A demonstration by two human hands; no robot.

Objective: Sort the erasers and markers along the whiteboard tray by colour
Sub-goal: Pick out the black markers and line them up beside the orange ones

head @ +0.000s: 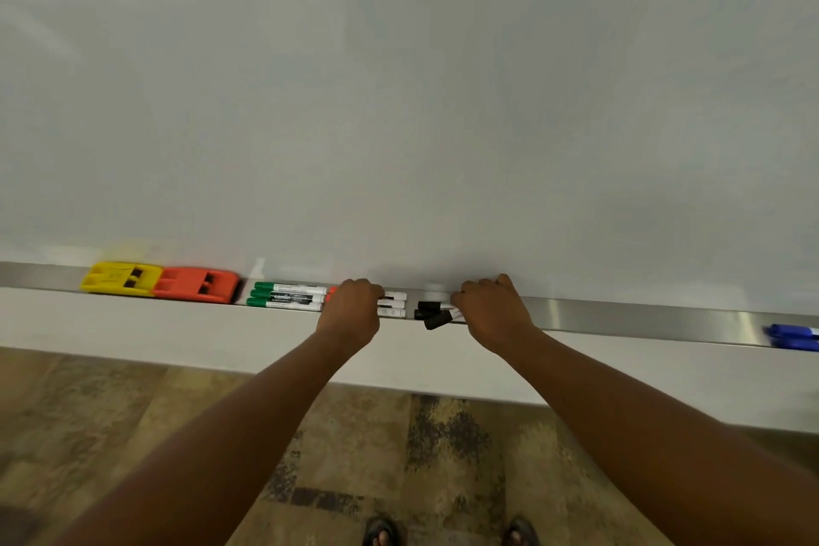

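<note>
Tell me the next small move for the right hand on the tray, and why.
Probably straighten the black markers. The right hand already grips their bodies, and the front one lies skewed, its cap jutting toward the tray edge, while the green markers lie neatly parallel. Lining them up would finish the black group before the blue markers at far right.

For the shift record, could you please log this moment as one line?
left hand on red markers | right hand on black markers | green markers grouped | erasers at tray left

Brushed metal tray [620, 315], glossy whiteboard [399, 102], plastic erasers [195, 284].
</note>
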